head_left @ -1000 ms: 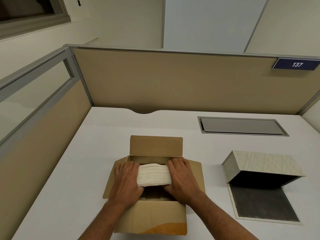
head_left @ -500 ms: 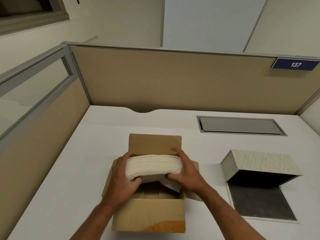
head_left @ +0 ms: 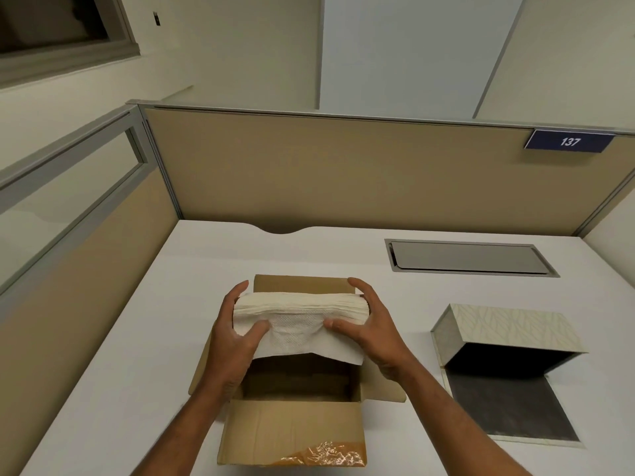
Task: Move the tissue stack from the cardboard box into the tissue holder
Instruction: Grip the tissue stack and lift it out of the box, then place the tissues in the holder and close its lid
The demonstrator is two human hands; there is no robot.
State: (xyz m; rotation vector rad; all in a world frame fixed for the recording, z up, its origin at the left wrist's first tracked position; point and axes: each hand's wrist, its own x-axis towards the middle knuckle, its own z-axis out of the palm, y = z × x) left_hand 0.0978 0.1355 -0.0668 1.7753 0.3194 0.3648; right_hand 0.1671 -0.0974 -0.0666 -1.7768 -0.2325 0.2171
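A white tissue stack (head_left: 299,309) hangs in the air above the open cardboard box (head_left: 292,431), whose dark inside shows below it. My left hand (head_left: 232,338) grips the stack's left end and my right hand (head_left: 372,326) grips its right end, thumbs underneath. One loose bottom sheet droops from the stack toward the box. The tissue holder (head_left: 505,338), a pale patterned box with its lid swung open and a dark lining, lies on the desk to the right, apart from both hands.
The white desk (head_left: 130,338) is walled by tan cubicle partitions (head_left: 343,173) at the back and left. A grey recessed cable hatch (head_left: 467,257) sits at the back right. A blue sign reading 137 (head_left: 568,141) hangs on the partition.
Both hands have lifted the tissue stack up out of the cardboard box. A bottom sheet now hangs loose under it. The box inside has come into view.
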